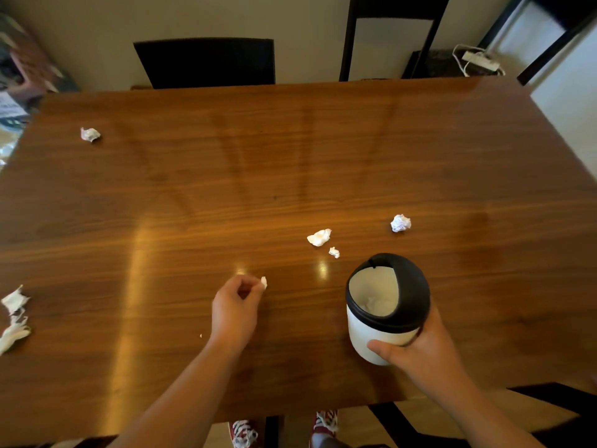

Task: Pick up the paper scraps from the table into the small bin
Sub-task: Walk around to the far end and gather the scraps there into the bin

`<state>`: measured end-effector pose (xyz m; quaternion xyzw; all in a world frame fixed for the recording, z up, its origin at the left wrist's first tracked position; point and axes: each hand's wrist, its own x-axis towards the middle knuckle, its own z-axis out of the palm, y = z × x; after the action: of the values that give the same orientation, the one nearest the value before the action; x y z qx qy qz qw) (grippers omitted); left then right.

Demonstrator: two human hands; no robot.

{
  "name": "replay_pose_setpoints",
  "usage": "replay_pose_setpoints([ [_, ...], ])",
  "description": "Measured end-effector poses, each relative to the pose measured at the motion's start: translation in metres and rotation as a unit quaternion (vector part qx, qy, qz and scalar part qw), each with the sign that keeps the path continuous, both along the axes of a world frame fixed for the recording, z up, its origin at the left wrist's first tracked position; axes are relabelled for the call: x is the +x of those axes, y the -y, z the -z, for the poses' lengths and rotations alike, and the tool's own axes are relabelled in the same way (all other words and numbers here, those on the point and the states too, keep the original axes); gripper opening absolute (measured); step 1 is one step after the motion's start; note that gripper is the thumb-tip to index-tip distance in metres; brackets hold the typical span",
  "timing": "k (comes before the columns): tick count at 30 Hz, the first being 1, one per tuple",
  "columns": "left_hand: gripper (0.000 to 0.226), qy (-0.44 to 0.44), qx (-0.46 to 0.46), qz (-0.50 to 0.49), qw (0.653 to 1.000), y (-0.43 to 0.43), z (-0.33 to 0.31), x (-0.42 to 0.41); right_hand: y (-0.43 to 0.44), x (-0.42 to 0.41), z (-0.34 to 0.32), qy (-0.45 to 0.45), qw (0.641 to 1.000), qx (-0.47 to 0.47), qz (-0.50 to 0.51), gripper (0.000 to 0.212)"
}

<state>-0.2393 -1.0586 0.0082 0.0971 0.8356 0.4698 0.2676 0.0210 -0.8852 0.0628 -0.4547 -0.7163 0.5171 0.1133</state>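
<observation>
A small white bin [365,337] with a black swing lid stands tilted near the table's front right, and my right hand [416,354] grips its side. White paper lies inside it. My left hand [237,305] pinches a tiny white paper scrap [264,282] between fingertips, left of the bin. Loose crumpled scraps lie on the brown wooden table [290,156]: one [319,237] and a smaller one [334,252] just beyond the bin, a ball [400,223] to the right, one [90,134] at the far left, and torn pieces [14,313] at the left edge.
A dark chair [206,63] and a second chair frame [391,37] stand behind the table's far edge. A power strip with cable [479,59] lies on the floor at the back right. Clutter sits at the far left. My shoes [245,433] show under the front edge.
</observation>
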Motion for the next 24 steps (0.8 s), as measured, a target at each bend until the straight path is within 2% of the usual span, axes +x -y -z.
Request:
replay_pose_setpoints([
  [2, 0.013, -0.071, 0.09, -0.06, 0.992, -0.011, -0.044, 0.001, -0.007, 0.002, 0.0, -0.016, 1.0, -0.008, -0.007, 0.102],
  [4, 0.002, -0.15, 0.178, -0.12, 0.965, -0.021, -0.093, -0.008, -0.013, 0.004, 0.001, -0.029, 0.999, -0.01, -0.014, 0.102],
  [5, 0.004, -0.182, 0.217, -0.147, 0.948, -0.026, -0.117, -0.013, -0.016, 0.005, 0.002, -0.032, 0.999, -0.008, -0.017, 0.102],
  [7, 0.003, -0.22, 0.291, -0.175, 0.915, -0.041, -0.152, -0.011, -0.021, 0.006, 0.005, -0.038, 0.999, -0.003, -0.025, 0.103],
  [8, 0.003, -0.225, 0.309, -0.168, 0.909, -0.054, -0.161, -0.003, -0.022, 0.006, 0.006, -0.04, 0.999, -0.001, -0.028, 0.103],
  [9, 0.004, -0.226, 0.305, -0.137, 0.915, -0.068, -0.165, 0.01, -0.023, 0.007, 0.007, -0.041, 0.999, 0.0, -0.03, 0.103],
  [10, 0.004, -0.211, 0.274, -0.067, 0.936, -0.083, -0.162, 0.024, -0.025, 0.007, 0.007, -0.042, 0.999, 0.0, -0.032, 0.103],
  [11, 0.005, -0.174, 0.212, 0.045, 0.961, -0.096, -0.156, 0.04, -0.026, 0.008, 0.008, -0.043, 0.999, -0.002, -0.031, 0.103],
  [12, 0.012, -0.147, 0.13, 0.185, 0.963, -0.106, -0.148, 0.056, -0.028, 0.01, 0.009, -0.045, 0.999, -0.004, -0.029, 0.103],
  [13, 0.021, -0.164, 0.061, 0.314, 0.933, -0.11, -0.136, 0.069, -0.03, 0.012, 0.009, -0.048, 0.999, -0.003, -0.026, 0.102],
  [14, 0.028, -0.201, 0.027, 0.39, 0.898, -0.111, -0.125, 0.077, -0.033, 0.015, 0.009, -0.049, 0.999, -0.001, -0.022, 0.102],
  [15, 0.031, -0.222, 0.02, 0.407, 0.886, -0.11, -0.117, 0.08, -0.036, 0.018, 0.009, -0.049, 0.999, 0.0, -0.017, 0.103],
  [19, 0.019, -0.145, 0.012, 0.286, 0.947, -0.109, -0.096, 0.07, -0.049, 0.034, 0.01, -0.034, 0.999, 0.004, 0.017, 0.104],
  [21, 0.011, -0.125, -0.003, 0.292, 0.948, -0.121, -0.085, 0.068, -0.056, 0.043, 0.012, -0.023, 0.999, 0.013, 0.033, 0.104],
  [24, 0.014, -0.143, -0.048, 0.336, 0.93, -0.159, -0.065, 0.068, -0.068, 0.056, 0.015, -0.009, 0.998, 0.019, 0.062, 0.106],
])
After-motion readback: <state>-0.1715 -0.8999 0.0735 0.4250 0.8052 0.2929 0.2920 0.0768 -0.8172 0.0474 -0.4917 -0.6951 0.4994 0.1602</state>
